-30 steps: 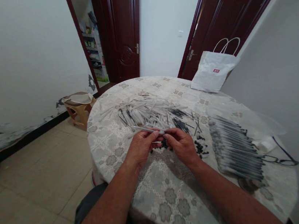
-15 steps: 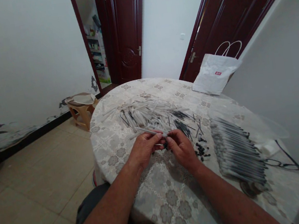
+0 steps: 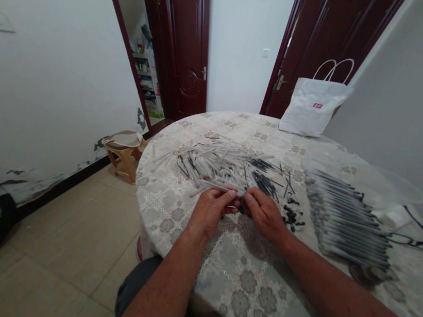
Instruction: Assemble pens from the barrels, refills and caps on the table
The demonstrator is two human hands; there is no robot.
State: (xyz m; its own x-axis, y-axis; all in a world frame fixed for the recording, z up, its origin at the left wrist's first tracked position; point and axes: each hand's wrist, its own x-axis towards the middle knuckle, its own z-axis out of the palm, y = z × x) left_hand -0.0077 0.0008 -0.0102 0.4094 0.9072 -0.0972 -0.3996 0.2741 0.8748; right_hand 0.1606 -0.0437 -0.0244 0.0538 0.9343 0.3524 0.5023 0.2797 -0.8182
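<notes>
Tube point(image 3: 215, 185) pinched in left hand point(image 3: 212, 209), end gripped in right hand point(image 3: 264, 213); more tubes point(image 3: 219, 158) beyond both, black bits point(image 3: 290, 214) beside right.

The tubes point(image 3: 217, 156) heaped beyond the hands point(image 3: 213, 211) look like smooth, translucent plastic with a soft sheen. Just right of the hands, the small black pieces point(image 3: 291, 214) seem plastic too. Beneath, the patterned tablecloth point(image 3: 245, 266) looks matt. Beyond to the right, the creased white bag point(image 3: 310, 106) resembles matt paper; farther off, the dark-red doors point(image 3: 188, 37) look like glossy wood.
</notes>
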